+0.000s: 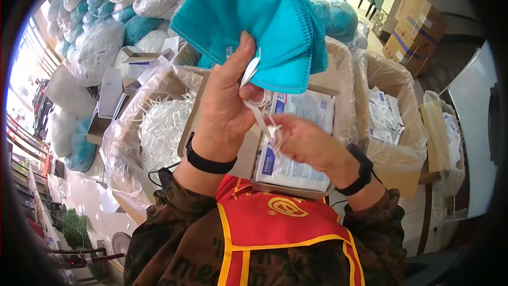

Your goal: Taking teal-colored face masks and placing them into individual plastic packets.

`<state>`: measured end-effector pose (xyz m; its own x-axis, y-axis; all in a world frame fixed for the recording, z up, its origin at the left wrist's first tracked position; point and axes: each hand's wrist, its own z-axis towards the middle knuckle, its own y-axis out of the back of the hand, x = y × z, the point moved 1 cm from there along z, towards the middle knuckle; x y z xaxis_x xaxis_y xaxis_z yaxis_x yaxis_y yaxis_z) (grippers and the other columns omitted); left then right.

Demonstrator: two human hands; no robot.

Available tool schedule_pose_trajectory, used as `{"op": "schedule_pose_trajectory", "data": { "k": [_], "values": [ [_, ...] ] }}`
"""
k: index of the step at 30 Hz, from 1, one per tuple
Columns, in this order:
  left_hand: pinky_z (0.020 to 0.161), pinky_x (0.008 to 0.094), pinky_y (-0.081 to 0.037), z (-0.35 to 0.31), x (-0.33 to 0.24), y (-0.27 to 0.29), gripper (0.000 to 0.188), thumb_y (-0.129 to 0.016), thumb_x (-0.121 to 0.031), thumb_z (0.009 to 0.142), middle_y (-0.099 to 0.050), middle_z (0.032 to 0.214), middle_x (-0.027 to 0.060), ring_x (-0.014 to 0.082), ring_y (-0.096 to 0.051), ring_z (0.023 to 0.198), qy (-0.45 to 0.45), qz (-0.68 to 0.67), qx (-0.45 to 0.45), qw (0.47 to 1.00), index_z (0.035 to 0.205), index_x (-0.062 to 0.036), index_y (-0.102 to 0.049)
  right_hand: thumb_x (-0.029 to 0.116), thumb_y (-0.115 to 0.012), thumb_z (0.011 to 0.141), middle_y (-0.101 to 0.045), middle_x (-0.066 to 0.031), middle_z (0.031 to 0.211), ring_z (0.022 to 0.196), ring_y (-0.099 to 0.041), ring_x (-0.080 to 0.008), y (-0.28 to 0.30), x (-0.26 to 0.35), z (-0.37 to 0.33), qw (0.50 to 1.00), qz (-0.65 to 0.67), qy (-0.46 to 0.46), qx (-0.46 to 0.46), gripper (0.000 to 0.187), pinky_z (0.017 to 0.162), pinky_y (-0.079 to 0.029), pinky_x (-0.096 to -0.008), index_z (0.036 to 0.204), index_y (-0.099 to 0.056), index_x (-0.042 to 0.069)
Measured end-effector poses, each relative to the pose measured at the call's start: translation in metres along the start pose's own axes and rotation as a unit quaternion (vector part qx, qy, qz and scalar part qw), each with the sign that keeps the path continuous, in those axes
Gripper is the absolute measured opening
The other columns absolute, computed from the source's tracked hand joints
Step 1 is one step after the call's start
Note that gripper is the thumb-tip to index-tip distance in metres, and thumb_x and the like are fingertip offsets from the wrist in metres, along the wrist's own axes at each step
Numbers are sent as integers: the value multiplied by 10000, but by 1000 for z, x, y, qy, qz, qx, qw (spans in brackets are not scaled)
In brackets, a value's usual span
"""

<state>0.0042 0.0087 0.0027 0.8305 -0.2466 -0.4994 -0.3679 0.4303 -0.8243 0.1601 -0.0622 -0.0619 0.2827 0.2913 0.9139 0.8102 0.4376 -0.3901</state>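
My left hand [228, 100] grips a stack of teal face masks [259, 26], thumb on the near face and the fingers mostly hidden behind. White elastic ear loops [259, 116] hang from the masks below that hand. The fingers of my right hand [309, 140], slightly blurred, are closed on the ends of these loops. Under both hands is an open cardboard box [312, 193] holding white printed packets [299, 173] with blue and red marks. The masks cover part of its far end.
To the left, a plastic-lined bin [119, 164] holds a heap of white straps [164, 127]. A lined carton [399, 156] with small white packets [385, 114] stands at right. Stuffed bags [100, 53] pile up at the far left. Brown cartons [415, 26] are stacked at far right.
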Motion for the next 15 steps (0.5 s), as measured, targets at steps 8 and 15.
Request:
{"op": "schedule_pose_trajectory", "data": {
  "k": [8,15],
  "values": [
    [395,171,-447,0,-5,23,335,-491,-282,1003,-636,748,128,39,-488,395,16,-126,31,991,1112,19,-590,169,-593,924,-569,17,720,602,-479,-25,-17,8,-29,987,-147,-57,17,174,536,-365,-175,785,-576,65],
    [402,186,-486,7,6,59,474,-425,-402,1003,-624,1004,322,60,-533,407,39,-132,109,985,1216,-6,-573,150,-595,927,-539,14,723,563,-433,-34,-11,6,-35,996,66,-53,-8,93,493,-319,-166,882,-549,82]
  ]
}}
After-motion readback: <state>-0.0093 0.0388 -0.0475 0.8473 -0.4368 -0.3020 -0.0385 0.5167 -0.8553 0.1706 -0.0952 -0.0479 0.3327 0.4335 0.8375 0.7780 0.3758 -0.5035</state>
